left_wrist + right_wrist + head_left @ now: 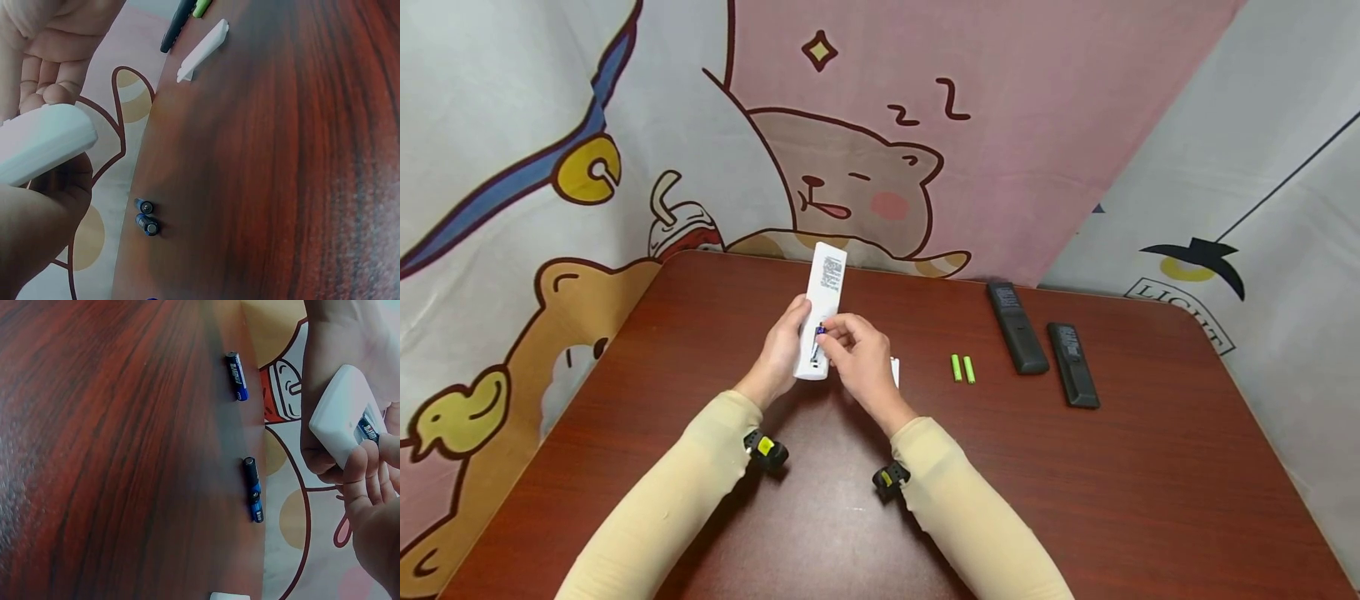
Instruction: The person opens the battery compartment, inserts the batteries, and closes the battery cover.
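Observation:
My left hand (780, 350) grips a white remote control (826, 287) from its left side, the printed back facing up. The uncovered battery compartment (813, 354) is toward the near end. With thumb and fingertips, my right hand (862, 358) pinches a blue battery (367, 428) at this compartment; the battery lies slanted there in the right wrist view. A white cover (203, 51) lies on the table, partly hidden behind the right hand in the head view.
Beyond the remote lie two blue batteries (236, 376), shown in both wrist views. Two green batteries (962, 369) lie side by side to the right. Farther right are a long black remote (1018, 327) and a shorter black remote (1073, 365). A patterned cloth hangs behind the brown table (1112, 492).

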Demonstrator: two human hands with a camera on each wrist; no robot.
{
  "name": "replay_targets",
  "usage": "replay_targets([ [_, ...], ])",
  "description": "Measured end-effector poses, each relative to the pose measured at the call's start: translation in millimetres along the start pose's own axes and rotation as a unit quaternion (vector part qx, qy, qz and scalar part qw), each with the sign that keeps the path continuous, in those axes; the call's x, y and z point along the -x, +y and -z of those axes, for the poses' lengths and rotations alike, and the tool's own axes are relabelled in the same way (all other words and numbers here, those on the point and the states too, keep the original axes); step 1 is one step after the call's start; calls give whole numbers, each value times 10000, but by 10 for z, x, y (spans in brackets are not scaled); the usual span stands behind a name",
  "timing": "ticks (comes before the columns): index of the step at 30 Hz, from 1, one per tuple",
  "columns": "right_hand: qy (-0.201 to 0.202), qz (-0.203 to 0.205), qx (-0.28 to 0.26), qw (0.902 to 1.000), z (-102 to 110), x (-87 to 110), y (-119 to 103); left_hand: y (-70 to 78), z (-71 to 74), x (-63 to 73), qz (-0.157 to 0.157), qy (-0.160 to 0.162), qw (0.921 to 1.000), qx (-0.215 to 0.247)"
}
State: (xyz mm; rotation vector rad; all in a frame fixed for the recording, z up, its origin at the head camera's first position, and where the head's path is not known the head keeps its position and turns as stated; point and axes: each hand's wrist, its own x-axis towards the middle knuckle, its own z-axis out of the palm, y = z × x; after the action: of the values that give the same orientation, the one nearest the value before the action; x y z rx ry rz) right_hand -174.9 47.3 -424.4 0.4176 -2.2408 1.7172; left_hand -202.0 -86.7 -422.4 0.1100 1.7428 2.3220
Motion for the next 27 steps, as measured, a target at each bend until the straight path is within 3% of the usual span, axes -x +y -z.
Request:
replay_targets([
  [8, -13, 49, 67, 10000, 9, -2, -17, 5, -9, -2, -4, 25, 10000, 25],
  [27, 16, 591, 370, 9976, -15, 53, 22, 52, -8, 1, -35, 91, 9999, 137],
])
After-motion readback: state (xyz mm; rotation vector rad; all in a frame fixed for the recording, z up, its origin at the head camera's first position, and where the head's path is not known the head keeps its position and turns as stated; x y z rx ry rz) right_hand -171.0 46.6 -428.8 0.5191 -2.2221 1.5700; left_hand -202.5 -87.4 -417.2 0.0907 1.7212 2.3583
